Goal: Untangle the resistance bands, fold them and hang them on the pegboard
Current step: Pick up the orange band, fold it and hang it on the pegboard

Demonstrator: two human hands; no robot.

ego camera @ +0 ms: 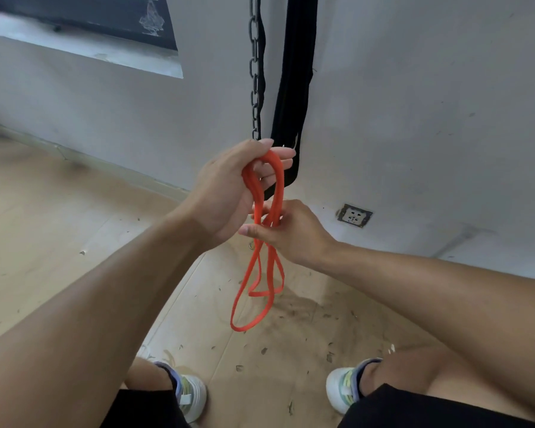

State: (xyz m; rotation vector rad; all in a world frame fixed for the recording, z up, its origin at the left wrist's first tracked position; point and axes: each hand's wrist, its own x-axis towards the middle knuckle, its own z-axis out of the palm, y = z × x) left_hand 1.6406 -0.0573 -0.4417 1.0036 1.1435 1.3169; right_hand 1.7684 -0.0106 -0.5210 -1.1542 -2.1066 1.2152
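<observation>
- Two hands hold one orange resistance band (264, 267) in front of a grey wall (414, 103).
- Left hand (229, 188): its fingers (283, 154) are curled through the band's top loop, which drapes over them.
- Right hand (291, 231): just below the left fingers, its fingers pinch the gathered strands together.
- Below the right fingers, the band's remaining loops hang free above the wooden floor (59, 227).
- Beyond the left fingers, a black chain (255, 72) and a black strap (294, 88) hang against the wall.
- A wall socket (354, 215) sits to the right of the right hand.
- Two white shoes (343, 386) stand on the floor, well below the hanging loops.
</observation>
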